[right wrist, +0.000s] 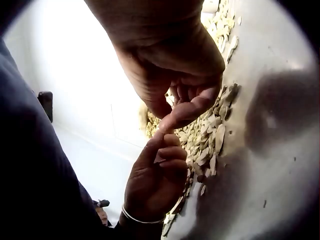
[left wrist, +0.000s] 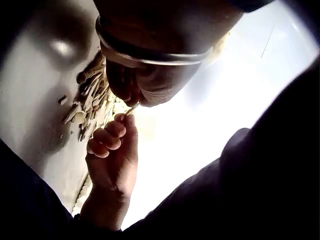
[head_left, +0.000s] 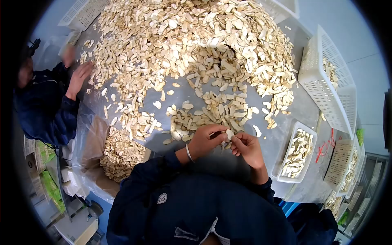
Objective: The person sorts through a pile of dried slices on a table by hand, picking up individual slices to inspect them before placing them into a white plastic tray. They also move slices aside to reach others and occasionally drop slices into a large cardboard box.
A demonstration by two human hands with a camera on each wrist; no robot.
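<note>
A pale, thin dried slice [head_left: 230, 134] sits between my two hands at the near edge of the grey table [head_left: 281, 134]. My left hand [head_left: 218, 134], with a metal bangle on its wrist, curls its fingers over the slice from the left. My right hand [head_left: 237, 142] pinches the same slice from the right. In the left wrist view the slice [left wrist: 132, 109] shows edge-on between the left hand [left wrist: 135, 95] above and the right hand [left wrist: 117, 127] below. In the right wrist view the right hand [right wrist: 187, 107] meets the left hand [right wrist: 162, 150] fingertip to fingertip over scattered slices [right wrist: 210, 140].
A huge heap of slices [head_left: 196, 49] covers the table beyond my hands. A small white tray [head_left: 312, 136] of slices stands at my right, with white baskets [head_left: 322, 77] behind it. A plastic-lined box [head_left: 94, 143] of slices is at my left. Another person [head_left: 45, 106] works at the far left.
</note>
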